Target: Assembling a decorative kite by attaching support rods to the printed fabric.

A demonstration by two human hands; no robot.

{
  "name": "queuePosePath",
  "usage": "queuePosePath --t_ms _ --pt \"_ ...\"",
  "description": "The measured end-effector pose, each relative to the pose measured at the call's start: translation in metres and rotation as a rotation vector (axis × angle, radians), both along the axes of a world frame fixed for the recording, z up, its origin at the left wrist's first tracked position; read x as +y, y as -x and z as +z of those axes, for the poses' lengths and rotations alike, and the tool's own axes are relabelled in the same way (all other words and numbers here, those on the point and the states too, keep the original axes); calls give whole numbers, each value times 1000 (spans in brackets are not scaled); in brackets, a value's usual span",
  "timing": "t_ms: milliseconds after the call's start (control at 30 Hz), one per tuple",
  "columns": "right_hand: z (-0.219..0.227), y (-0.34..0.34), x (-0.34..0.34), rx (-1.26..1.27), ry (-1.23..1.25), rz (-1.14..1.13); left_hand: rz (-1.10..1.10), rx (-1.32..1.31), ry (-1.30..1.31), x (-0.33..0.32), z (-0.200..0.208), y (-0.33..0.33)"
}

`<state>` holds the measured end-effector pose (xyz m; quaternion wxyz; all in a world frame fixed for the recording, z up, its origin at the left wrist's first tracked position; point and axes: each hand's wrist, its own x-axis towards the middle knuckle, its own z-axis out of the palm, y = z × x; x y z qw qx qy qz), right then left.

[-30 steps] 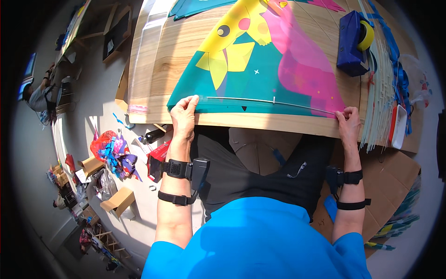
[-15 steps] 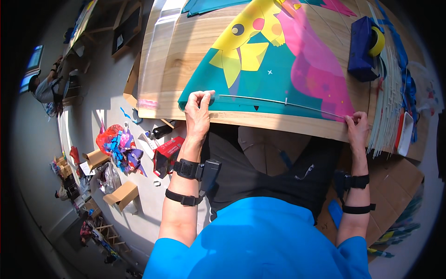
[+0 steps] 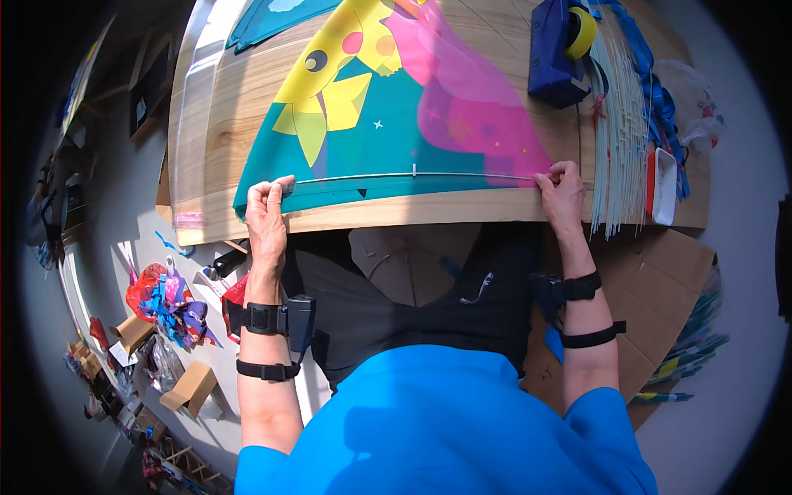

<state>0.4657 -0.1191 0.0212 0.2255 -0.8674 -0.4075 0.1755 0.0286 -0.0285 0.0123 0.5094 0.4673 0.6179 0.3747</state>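
The left hand (image 3: 268, 219) is holding its thumb and fingertips pressed together, nearly without a gap, and is gripping the left end of 1 thin white rod (image 3: 355, 176). The right hand (image 3: 563, 198) is pinching the rod's right end between thumb and fingertips, beside the pink corner of the printed sheet (image 3: 396, 136). Whether either pinch is also catching the sheet cannot be told. The rod is lying across the sheet near its lower edge and is carrying 1 small white fitting (image 3: 414, 169) near mid-length. The sheet is resting on the wooden table (image 3: 371, 215), close to the near edge. To the right, a blue tape dispenser (image 3: 549, 70) and a bundle of thin pale sticks (image 3: 619, 157) are standing and lying, respectively.
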Motion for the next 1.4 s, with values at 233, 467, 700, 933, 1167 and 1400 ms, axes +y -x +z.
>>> queuePosePath --t_ms 233,467,700,933,1167,1400 --pt "0 1 -1 5 -45 6 0 -19 0 0 -5 1" --pt "6 8 0 -6 -56 13 14 -14 17 -1 -1 0" --pt "5 10 0 -19 -41 16 34 -14 35 0 3 -4" --pt "7 12 0 -9 -63 14 14 1 16 0 0 -2" --pt "3 13 -1 -5 -89 -4 13 47 -2 0 3 -5" --pt "-3 11 -3 -11 -84 -4 31 -27 33 -3 3 -5"
